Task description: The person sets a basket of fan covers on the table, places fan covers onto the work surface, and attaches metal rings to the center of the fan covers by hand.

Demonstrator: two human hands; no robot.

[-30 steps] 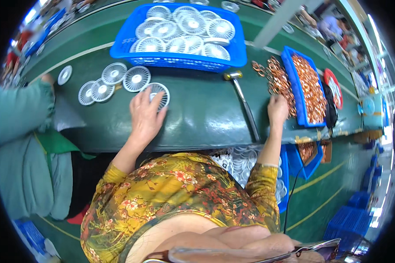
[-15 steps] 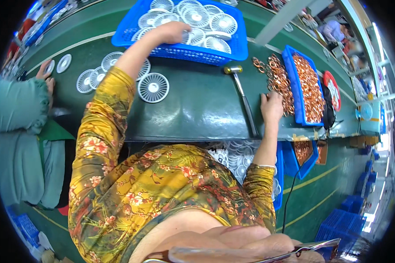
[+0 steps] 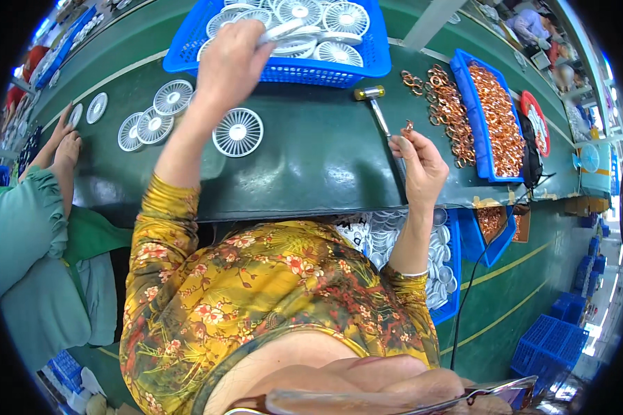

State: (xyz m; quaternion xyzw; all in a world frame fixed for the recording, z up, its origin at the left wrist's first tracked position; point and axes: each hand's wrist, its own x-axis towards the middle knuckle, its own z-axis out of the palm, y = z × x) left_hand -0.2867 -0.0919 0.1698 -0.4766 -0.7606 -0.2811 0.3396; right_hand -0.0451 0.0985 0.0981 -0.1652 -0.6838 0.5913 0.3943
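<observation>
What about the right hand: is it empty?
No, the right hand pinches a small copper-coloured piece at its fingertips.

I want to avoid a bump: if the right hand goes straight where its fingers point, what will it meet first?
Probably the hammer, just ahead of the right hand; depth is unclear, so the hand may pass above it.

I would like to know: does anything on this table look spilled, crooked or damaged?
Two things. Loose copper-coloured rings lie heaped on the green table outside the blue tray of similar pieces, which resembles a spill, though it may be deliberate. Also, the table's front edge near the tray has irregular yellowish patches, perhaps wear.
</observation>
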